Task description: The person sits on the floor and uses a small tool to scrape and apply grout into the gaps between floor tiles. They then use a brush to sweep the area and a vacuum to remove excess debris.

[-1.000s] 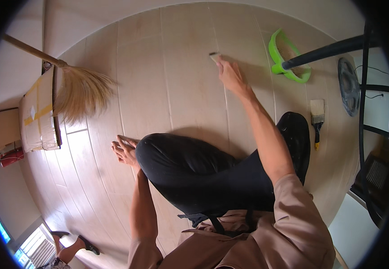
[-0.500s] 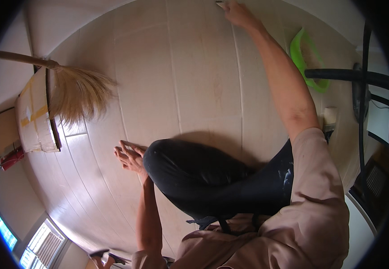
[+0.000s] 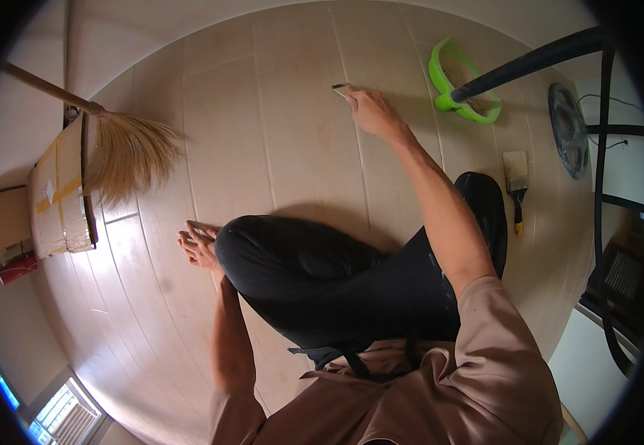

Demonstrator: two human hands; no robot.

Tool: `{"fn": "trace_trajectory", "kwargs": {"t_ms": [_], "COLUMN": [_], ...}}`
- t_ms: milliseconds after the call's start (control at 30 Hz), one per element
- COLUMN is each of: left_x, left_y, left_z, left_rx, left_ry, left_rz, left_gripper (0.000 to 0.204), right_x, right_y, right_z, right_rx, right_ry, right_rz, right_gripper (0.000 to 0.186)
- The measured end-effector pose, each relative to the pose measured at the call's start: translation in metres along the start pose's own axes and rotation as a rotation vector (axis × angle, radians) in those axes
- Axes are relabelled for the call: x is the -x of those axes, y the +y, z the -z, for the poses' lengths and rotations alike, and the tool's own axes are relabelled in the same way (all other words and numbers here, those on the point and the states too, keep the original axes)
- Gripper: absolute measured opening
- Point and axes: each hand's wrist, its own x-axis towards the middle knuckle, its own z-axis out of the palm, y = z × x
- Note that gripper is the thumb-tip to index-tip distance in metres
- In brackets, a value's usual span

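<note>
My right hand point(image 3: 374, 115) is closed on a small flat scraper point(image 3: 342, 90) with a pale body and a dark edge, held at the tiled floor point(image 3: 303, 148) in front of me. The grip covers the rest of it. Beside my bent left knee, my left hand point(image 3: 201, 245) rests on the floor with its fingers spread, holding nothing. A paintbrush point(image 3: 516, 172) with pale bristles and a dark, yellow-tipped handle lies to the right of my right knee. Farther off to the right, a green dustpan point(image 3: 439, 73) contains brownish debris.
A straw broom point(image 3: 133, 152) leans at the left by a taped cardboard box point(image 3: 58, 189). Behind them are another carton point(image 3: 4, 222) and a red object point(image 3: 18, 268). At the right, a black pole point(image 3: 530, 65) reaches the dustpan, near a grey disc-like base point(image 3: 567, 130) and cords.
My right hand has drawn back toward me from the far floor, still gripping the scraper. The view has shifted, so the paintbrush shows fully. My left hand stays on the floor.
</note>
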Motion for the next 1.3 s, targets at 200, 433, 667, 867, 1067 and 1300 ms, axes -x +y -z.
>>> {"fn": "trace_trajectory", "kwargs": {"t_ms": [200, 433, 667, 867, 1067, 1300], "left_x": [0.001, 0.006, 0.010, 0.008, 0.005, -0.001], "left_y": [-0.002, -0.003, -0.008, 0.001, 0.002, -0.001], "left_z": [-0.002, 0.003, 0.010, 0.012, 0.014, -0.001], "left_rx": [0.004, 0.024, 0.071, 0.069, 0.023, -0.006], "left_ry": [-0.019, -0.016, -0.022, -0.031, -0.046, -0.003], "left_rz": [-0.020, -0.064, -0.051, -0.072, -0.040, -0.038], "left_gripper": [0.070, 0.069, 0.065, 0.066, 0.070, 0.072], "right_x": [0.008, -0.081, -0.186, -0.231, -0.123, -0.014], "right_y": [0.005, 0.008, -0.005, 0.033, 0.007, -0.005], "right_z": [-0.003, 0.003, 0.032, 0.026, 0.021, 0.007], "right_rx": [0.012, 0.077, 0.038, 0.159, 0.162, 0.065], "right_ry": [0.002, 0.076, 0.055, 0.055, -0.087, -0.007], "right_rz": [-0.074, -0.004, -0.008, 0.069, 0.064, -0.009], "right_gripper": [0.042, 0.038, 0.032, 0.033, 0.039, 0.034]}}
